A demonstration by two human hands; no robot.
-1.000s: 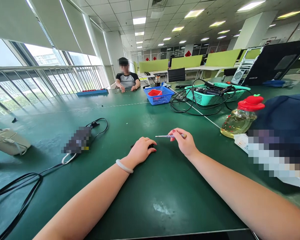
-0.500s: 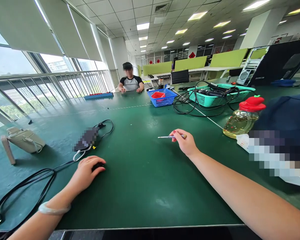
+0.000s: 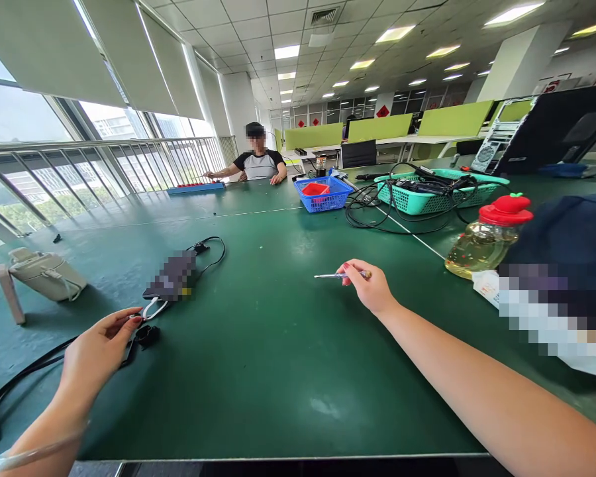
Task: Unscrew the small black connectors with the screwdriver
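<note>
My right hand (image 3: 371,286) is raised over the green table, fingers closed round a slim screwdriver (image 3: 328,275) whose shaft points left. At the left, my left hand (image 3: 97,344) has thumb and fingertips pinched on a thin cable by the white loop (image 3: 153,307) of a phone-like dark device (image 3: 171,277), which is partly blurred out. Just under those fingertips lies a small round black object (image 3: 148,336); its kind is unclear. Black cable (image 3: 27,368) runs from behind the left hand toward the table's left corner.
A beige bottle (image 3: 47,273) lies tilted at the left. Toward the back stand a blue basket (image 3: 322,202) with a red item and a teal basket (image 3: 417,199) of black cables. A red-lidded jar (image 3: 484,245) stands at right. Across the table sits a person (image 3: 259,162).
My left hand has moved left, from over the black object to the cable; the black object now lies farther left. My right hand stays nearly still. The person opposite has reached toward the blue tray.
</note>
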